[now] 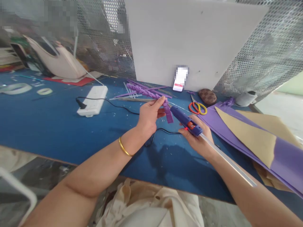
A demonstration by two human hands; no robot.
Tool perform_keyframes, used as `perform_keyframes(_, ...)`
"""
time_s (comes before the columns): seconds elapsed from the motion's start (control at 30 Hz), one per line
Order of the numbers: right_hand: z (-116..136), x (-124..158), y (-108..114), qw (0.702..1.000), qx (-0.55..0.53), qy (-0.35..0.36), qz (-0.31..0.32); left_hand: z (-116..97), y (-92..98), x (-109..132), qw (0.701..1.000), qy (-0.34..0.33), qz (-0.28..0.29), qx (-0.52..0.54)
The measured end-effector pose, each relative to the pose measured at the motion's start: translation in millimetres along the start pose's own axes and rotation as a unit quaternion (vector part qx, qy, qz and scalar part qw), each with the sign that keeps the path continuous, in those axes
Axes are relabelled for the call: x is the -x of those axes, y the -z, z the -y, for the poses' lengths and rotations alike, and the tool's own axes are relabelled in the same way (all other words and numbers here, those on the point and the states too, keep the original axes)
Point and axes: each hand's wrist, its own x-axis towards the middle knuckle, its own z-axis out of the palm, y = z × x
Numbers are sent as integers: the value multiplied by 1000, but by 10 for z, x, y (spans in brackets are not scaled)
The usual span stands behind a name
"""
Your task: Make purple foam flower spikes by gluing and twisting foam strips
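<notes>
A purple braided strip [145, 91] is pinched between the thumb and fingers of my left hand [149, 116]. Its flat loose end hangs down beside the fingertips. My right hand [199, 135] is wrapped round a blue glue gun [181, 116], whose tip points left at the strip, close to the fingers. A long clear glue stick [228, 160] sticks out of the back of the gun along my right forearm. A small red light glows on the gun. Behind my left hand lie thin purple strips [123, 94] and wires [136, 99].
A white power strip [92, 101] feeds a black cable running across the blue table [47, 126]. Scissors [197, 108], a brown checked pouch [207, 96] and a phone [181, 78] are at the back. Purple and tan sheets [246, 135] lie right. Tape rolls [44, 91] lie left.
</notes>
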Motion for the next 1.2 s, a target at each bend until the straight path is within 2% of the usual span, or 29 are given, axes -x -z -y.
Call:
perform_keyframes(0.63, 11, -8, -15, 999, 44, 27, -10, 28, -8, 34, 1000, -3, 9, -1)
perform_keyframes(1.2, -32, -7, -40, 997, 58, 38, -44, 13, -19, 42, 1000, -12, 11, 2)
